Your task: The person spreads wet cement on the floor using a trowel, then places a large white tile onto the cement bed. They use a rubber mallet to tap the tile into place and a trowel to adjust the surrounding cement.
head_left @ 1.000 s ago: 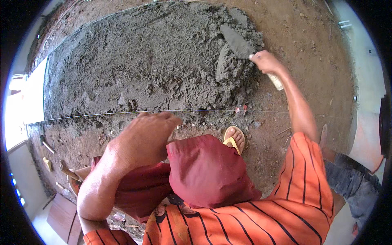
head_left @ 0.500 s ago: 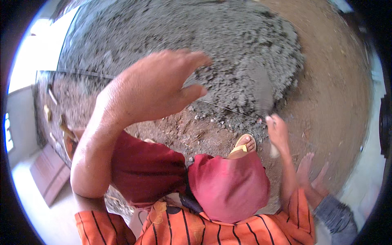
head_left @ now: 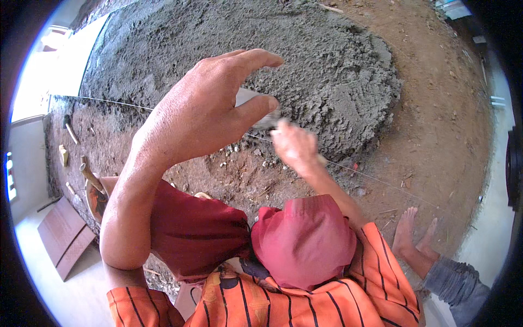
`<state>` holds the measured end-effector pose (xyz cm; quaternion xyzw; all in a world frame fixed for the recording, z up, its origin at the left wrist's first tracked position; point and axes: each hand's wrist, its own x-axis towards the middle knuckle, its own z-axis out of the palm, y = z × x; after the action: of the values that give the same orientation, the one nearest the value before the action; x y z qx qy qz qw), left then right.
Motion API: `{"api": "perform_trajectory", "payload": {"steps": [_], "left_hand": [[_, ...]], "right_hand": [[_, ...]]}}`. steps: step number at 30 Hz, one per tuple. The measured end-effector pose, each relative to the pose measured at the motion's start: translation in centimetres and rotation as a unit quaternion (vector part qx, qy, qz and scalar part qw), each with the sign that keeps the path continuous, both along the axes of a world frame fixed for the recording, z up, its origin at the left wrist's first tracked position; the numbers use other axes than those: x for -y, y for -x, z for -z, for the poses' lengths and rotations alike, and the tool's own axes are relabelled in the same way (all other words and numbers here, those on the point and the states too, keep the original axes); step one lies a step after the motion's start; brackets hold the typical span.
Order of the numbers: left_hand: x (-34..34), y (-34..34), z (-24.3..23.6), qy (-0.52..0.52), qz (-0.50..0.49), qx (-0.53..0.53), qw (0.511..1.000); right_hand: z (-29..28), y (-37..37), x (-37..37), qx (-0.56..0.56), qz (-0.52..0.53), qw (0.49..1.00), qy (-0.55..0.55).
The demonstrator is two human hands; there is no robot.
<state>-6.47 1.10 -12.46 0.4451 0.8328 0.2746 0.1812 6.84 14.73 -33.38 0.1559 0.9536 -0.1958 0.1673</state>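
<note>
Grey mix [head_left: 327,65], a trowel [head_left: 267,121] and a thin string [head_left: 122,103], close together

From far away, I see the right grip [head_left: 294,144] wrapped around the trowel's handle, a bit blurry. The blade is by the near edge of the mix, partly hidden behind the thumb of the left grip [head_left: 210,103], so I cannot tell if it touches the mix. The left grip holds nothing that I can see; its fingers are bent and its thumb is apart.

The string runs from far left to near right, and it passes behind the right grip in my view. I think the trowel could snag it and pull it crooked if the right grip dips too low. The blade might bump the left thumb too, if they are as close as they look. Pushing too hard could spill the lumpy right edge onto the brown dirt [head_left: 436,109].
</note>
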Motion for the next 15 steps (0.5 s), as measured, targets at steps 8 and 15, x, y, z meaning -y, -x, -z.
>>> {"api": "perform_trajectory", "payload": {"steps": [8, 15], "left_hand": [[-0.5, -0.7, 0.9, -0.017, 0.060, 0.036, 0.997], [-0.3, 0.7, 1.6, -0.221, -0.066, 0.009, 0.973]], "right_hand": [[1.2, -12.2, -21.1, -0.092, 0.300, 0.948, 0.056], [1.7, -5.0, -6.9, 0.032, 0.291, 0.893, 0.343]]}}
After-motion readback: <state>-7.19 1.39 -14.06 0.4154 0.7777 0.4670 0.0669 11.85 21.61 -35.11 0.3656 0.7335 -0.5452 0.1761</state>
